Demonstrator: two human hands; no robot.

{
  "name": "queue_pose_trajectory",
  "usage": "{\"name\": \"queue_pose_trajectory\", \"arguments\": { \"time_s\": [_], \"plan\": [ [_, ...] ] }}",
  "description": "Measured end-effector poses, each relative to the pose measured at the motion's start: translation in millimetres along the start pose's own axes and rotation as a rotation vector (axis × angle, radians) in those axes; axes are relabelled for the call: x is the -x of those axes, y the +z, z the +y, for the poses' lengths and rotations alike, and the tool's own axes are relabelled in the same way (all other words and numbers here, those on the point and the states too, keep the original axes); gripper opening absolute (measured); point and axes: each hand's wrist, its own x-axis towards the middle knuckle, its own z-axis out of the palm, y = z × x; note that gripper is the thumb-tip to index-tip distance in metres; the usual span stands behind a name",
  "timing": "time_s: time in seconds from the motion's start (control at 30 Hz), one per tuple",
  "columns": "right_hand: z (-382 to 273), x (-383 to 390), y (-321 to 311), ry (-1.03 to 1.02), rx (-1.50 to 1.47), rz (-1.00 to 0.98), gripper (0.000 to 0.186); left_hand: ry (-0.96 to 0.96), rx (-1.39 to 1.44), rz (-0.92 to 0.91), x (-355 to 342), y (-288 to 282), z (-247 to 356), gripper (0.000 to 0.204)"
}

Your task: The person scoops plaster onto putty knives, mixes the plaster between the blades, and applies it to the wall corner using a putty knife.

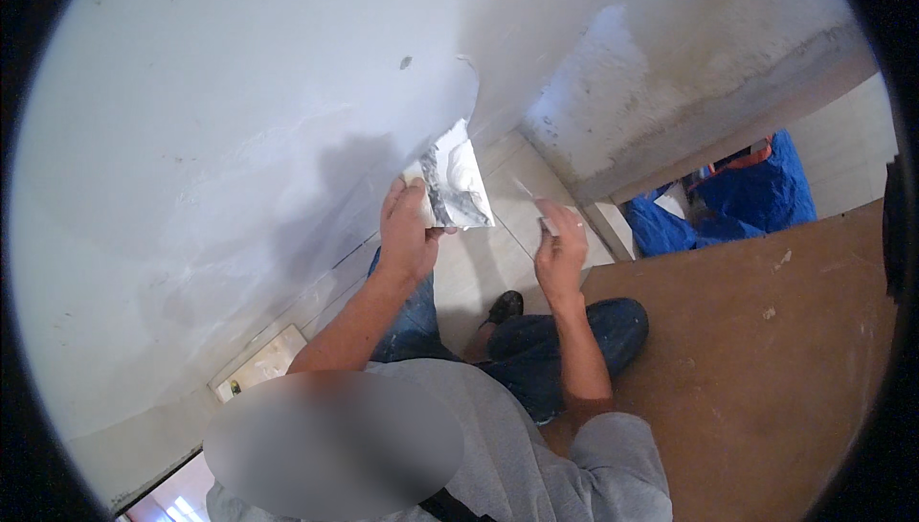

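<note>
My left hand is closed around the near left edge of a squarish flat plate, held up near the wall. White, paste-like filler with dark grey streaks covers much of its face. In my right hand, the fingers are closed on a thin putty knife. Its pale blade shows almost edge-on and is slightly blurred, and the fingers partly hide its handle. The knife is apart from the plate, to its right.
A pale plastered wall with a small dark chip rises on the left. Blue plastic sheeting lies beyond a low plastered ledge. A brown board spreads at right; my bent legs rest over light floor tiles.
</note>
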Motion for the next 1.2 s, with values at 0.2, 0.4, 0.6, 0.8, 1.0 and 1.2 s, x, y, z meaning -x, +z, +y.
{"name": "queue_pose_trajectory", "arguments": {
  "time_s": [0.2, 0.4, 0.6, 0.8, 1.0, 1.2],
  "plan": [
    [-44.3, 15.5, -24.1, 1.103, -1.301, 0.076, 0.03, 0.729, -0.598, 0.195, -10.3, 2.3, -13.7, 0.023],
    [-77.7, 13.3, 0.8, 1.323, -1.546, 0.106, 0.027, 1.054, -0.851, 0.132, -5.7, -3.2, -31.9, 0.024],
    [-59.2, 18.3, 2.5, 1.344, -1.664, 0.107, 0.029, 0.965, -0.917, -0.019, -5.6, -12.6, -33.3, 0.02],
    [-59.4, 21.5, 9.0, 1.446, -1.758, 0.226, 0.029, 1.077, -0.731, -0.497, -0.1, -4.7, -45.3, 0.021],
    [-57.3, 25.6, 12.1, 1.42, -1.728, 0.2, 0.029, 1.117, -0.976, -0.54, -4.4, -33.2, -42.1, 0.042],
    [-59.6, 35.1, 17.0, 1.331, -1.735, 0.216, 0.031, 1.038, -1.131, -0.426, -20.6, -84.4, -55.1, 0.039]
  ]
}}
